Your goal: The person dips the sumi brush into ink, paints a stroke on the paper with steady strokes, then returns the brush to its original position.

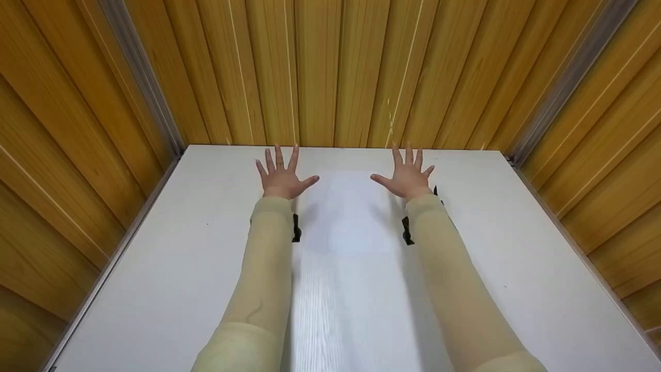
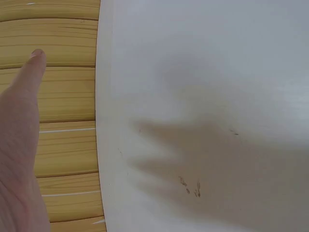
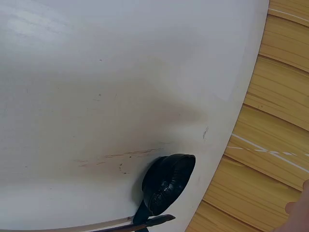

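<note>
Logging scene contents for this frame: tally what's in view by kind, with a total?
Hands: 2, left hand and right hand, both spread open, holding nothing
White table: 1
Black wrist straps: 2
Total: 5

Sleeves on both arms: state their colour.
The sleeves are pale yellowish beige, plain; the head view shows them best.
</note>
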`<state>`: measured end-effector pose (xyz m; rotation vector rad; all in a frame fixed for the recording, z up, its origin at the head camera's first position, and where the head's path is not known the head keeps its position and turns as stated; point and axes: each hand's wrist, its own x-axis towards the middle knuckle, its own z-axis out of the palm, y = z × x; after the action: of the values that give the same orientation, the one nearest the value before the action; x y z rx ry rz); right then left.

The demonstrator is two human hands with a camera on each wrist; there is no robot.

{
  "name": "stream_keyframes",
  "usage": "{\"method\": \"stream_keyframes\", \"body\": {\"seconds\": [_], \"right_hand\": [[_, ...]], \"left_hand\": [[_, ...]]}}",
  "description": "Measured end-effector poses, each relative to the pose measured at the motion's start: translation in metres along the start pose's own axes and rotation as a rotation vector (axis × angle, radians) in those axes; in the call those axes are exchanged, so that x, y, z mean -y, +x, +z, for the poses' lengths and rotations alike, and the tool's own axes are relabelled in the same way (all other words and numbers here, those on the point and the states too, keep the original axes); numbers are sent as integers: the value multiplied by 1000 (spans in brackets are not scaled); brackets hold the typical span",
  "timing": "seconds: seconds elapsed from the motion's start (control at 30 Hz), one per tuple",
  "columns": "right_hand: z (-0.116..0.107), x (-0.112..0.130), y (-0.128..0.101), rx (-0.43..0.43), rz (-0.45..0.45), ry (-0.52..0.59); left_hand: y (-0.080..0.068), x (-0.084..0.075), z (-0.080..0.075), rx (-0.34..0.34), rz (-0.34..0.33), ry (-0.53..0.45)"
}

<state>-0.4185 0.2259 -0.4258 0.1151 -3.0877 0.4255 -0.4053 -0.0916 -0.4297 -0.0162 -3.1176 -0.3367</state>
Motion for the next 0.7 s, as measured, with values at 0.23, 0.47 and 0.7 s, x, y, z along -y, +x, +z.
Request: {"method": "stream_keyframes", "body": {"seconds": [0.23,0.47,0.7], "right_hand": [[1,0,1,-11,4,24],[5,-5,2,-19,21,104],[9,-9,4,-33,28,233]], "left_hand": [[2,-1,0,1,1,-8],[5,1,5,27,-16,-60],[3,2,7,21,2,-162]]}}
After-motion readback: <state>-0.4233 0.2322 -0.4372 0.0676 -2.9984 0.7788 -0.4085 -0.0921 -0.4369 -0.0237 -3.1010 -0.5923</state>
